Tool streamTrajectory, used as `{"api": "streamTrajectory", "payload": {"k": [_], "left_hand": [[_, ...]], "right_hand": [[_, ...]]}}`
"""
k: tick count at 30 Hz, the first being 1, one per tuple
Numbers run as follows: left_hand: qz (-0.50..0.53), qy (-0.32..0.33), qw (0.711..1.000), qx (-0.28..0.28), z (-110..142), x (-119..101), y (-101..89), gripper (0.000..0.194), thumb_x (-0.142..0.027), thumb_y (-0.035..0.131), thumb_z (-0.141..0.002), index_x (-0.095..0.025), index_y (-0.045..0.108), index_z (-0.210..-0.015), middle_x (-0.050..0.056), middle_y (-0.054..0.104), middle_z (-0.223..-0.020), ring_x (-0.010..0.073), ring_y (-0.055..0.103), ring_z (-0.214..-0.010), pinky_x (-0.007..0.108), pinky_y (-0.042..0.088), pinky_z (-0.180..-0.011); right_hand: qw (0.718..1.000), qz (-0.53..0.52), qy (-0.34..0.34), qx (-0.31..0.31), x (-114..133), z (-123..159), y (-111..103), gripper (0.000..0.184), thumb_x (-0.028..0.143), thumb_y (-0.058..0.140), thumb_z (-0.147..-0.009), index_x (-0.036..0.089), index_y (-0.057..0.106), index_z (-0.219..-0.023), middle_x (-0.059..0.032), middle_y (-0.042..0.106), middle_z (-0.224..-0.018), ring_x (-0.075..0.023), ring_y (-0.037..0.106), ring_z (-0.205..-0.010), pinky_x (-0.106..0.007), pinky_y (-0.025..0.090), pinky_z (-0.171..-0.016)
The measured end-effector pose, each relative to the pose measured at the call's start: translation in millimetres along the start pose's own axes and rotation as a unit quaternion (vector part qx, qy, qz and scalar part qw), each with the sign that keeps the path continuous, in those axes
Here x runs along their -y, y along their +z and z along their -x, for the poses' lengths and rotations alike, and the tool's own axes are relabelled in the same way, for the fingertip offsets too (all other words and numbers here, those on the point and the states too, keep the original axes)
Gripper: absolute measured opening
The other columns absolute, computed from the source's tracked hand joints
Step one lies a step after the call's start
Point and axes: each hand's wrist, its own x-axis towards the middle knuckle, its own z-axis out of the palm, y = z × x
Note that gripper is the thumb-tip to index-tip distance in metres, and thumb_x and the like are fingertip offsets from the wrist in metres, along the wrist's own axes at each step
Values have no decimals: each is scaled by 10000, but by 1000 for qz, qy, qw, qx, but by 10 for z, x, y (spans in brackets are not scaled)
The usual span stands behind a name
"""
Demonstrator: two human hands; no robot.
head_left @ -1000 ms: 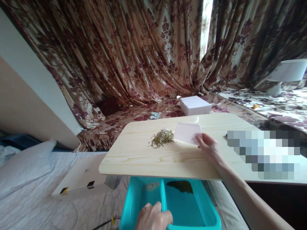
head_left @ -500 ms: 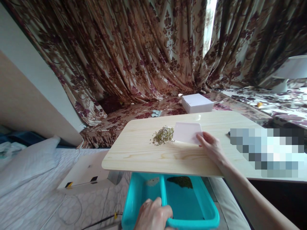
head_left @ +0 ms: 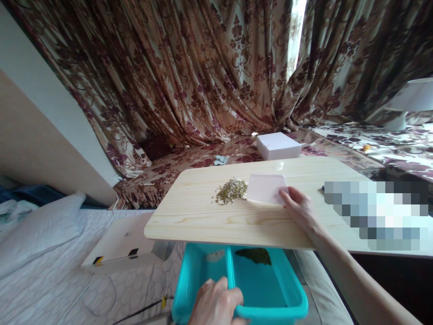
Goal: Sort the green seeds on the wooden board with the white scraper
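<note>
My right hand (head_left: 297, 205) pinches the near right corner of a flat, pale translucent plastic scraper (head_left: 265, 189) just above the wooden tabletop (head_left: 189, 221). Left of the scraper's edge lies a heap of mixed green and white grains (head_left: 232, 190), with a few strays around it. My left hand (head_left: 216, 300) is wrapped around the near rim of a turquoise two-compartment bin (head_left: 297, 293), beside its divider. White grains (head_left: 215, 256) lie at the far end of the left compartment, and green grains (head_left: 255, 256) at the far end of the right one.
A blurred-out object (head_left: 385, 214) rests at the table's right. Behind the table stand a white box (head_left: 279, 144) and a folded cloth (head_left: 221, 160) on a floral surface. A flat carton (head_left: 118, 237) lies on the bed at left; a lamp (head_left: 411, 97) is far right.
The scraper in my right hand has shifted slightly to the right, away from the heap. My left hand keeps its hold on the bin.
</note>
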Motion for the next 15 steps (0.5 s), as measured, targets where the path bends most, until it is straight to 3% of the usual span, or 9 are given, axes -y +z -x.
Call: {"api": "streamTrajectory", "payload": {"k": [15], "left_hand": [[-6,-2,1000,11,-14,3,19,235,-384,602,-770,-300,680,-975,40,593,-1001,275,537,-967,383,396,-851]], "right_hand": [[999,23,-6,-25,-4,-4,0,252,421,535,-748,181,592,-697,0,556,-580,-139,497,-557,-233,388,-482]]}}
